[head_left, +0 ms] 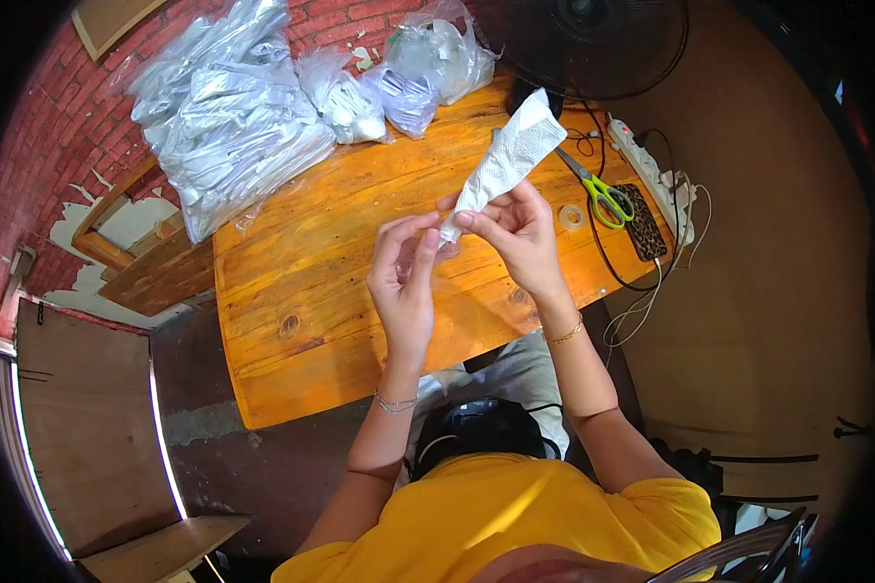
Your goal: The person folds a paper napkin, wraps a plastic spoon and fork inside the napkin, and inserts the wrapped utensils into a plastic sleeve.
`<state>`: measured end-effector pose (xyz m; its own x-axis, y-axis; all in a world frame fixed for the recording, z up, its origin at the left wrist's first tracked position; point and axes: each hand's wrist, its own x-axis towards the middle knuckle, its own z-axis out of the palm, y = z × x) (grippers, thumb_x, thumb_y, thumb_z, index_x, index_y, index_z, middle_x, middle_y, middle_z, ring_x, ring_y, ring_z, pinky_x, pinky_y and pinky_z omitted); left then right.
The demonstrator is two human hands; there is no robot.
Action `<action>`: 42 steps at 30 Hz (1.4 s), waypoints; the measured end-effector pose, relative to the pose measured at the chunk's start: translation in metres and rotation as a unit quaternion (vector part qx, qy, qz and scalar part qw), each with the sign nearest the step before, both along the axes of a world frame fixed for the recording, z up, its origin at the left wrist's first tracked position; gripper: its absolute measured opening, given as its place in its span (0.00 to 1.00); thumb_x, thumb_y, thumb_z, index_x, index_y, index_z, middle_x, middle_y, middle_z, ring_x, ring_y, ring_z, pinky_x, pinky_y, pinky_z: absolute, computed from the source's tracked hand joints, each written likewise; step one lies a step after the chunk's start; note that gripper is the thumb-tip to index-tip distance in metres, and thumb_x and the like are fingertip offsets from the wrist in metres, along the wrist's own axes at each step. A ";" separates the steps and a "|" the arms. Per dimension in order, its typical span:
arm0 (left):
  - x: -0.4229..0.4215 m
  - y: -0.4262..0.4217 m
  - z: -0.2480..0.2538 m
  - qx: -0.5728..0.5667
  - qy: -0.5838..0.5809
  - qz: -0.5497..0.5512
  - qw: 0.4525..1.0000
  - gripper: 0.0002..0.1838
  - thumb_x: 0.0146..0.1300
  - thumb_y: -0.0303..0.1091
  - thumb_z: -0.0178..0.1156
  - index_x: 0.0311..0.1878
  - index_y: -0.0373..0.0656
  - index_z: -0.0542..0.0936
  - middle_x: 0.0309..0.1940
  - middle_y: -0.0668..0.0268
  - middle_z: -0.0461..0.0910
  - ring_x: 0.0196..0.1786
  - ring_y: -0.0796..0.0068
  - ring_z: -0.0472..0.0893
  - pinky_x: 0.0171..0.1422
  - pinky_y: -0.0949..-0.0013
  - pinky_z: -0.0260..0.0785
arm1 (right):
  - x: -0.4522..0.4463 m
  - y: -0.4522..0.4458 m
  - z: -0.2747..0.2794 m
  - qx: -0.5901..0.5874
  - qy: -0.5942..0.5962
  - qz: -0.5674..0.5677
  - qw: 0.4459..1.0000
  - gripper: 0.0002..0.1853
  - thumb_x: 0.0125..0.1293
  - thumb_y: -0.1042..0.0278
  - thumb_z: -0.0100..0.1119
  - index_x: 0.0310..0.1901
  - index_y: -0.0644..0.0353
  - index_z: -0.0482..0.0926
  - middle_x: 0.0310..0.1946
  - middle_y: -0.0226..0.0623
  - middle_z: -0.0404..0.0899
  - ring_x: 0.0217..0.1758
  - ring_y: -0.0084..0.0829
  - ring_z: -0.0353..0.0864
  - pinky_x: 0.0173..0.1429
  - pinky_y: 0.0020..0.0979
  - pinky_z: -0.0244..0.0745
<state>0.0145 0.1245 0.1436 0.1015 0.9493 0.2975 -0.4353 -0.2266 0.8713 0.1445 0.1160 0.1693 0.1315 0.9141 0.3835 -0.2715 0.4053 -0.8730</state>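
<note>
Both hands are raised over the wooden table around a folded white paper napkin point(510, 154), narrow at its lower end and wider at the top right. My right hand point(518, 231) pinches it near the lower part, thumb on the front and fingers behind. At the napkin's lower tip is my left hand point(405, 267), its fingers bent and close together. Some clear plastic shows just below the tip, between the hands; its shape is hard to make out.
Plastic bags of white items point(233, 121) lie along the table's back left, with smaller bags point(350, 107) beside them. Green-handled scissors point(608, 202), a tape roll point(572, 217), a leopard-print phone point(644, 223), a power strip point(642, 155) and cables occupy the right side. A fan point(593, 39) stands behind.
</note>
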 end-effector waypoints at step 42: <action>-0.062 0.001 0.006 0.004 0.099 -0.014 0.995 0.08 0.58 0.23 0.58 0.40 0.29 0.78 0.32 0.61 0.81 0.33 0.80 0.80 0.39 0.81 0.70 | -0.046 0.001 0.023 -0.063 -0.005 -0.016 0.998 0.10 0.56 0.83 0.58 0.38 0.68 0.69 0.30 0.33 0.77 0.30 0.19 0.79 0.28 0.18 0.76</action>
